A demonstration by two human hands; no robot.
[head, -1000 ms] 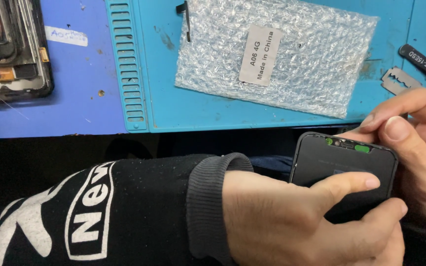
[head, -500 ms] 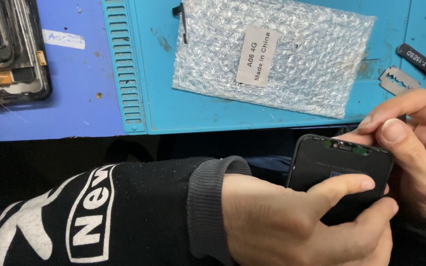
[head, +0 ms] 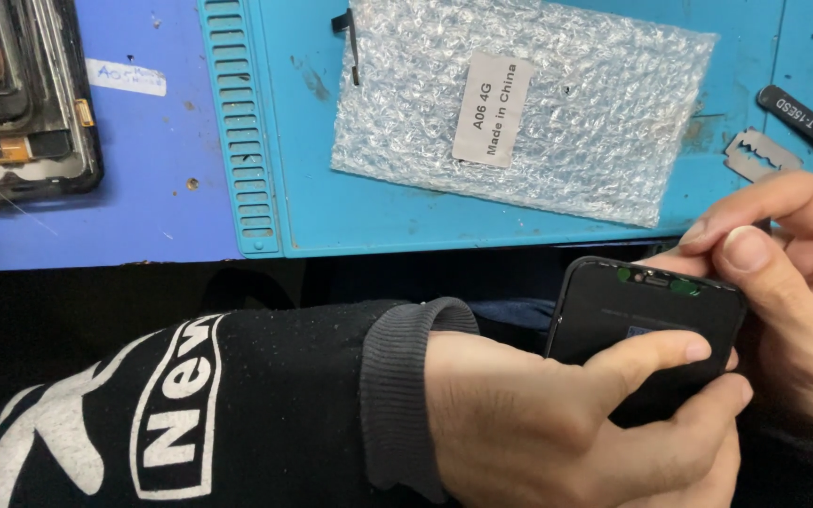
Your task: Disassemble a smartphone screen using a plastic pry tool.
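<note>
Head view, black phone screen (head: pixel 646 325) held low right just off the surface edge, left hand (head: pixel 566 433) grip pinching its lower half, right hand (head: pixel 792 282) fingertips pinching the top corner, bubble-wrap pouch (head: pixel 529 103) on the teal mat (head: pixel 303 141) well above, razor blade (head: pixel 759 152) close by upper right.

Lighting is even and bright from overhead across the blue mat (head: pixel 538 226); colours are true. The bubble-wrap bag (head: pixel 557 122) near the mat's far edge shows scattered sparkle glare. Below the mat's near edge the scene falls dark, my sleeve (head: pixel 237 404) nearly merging with it. Focus is sharp throughout; no visible motion blur or edge distortion.
</note>
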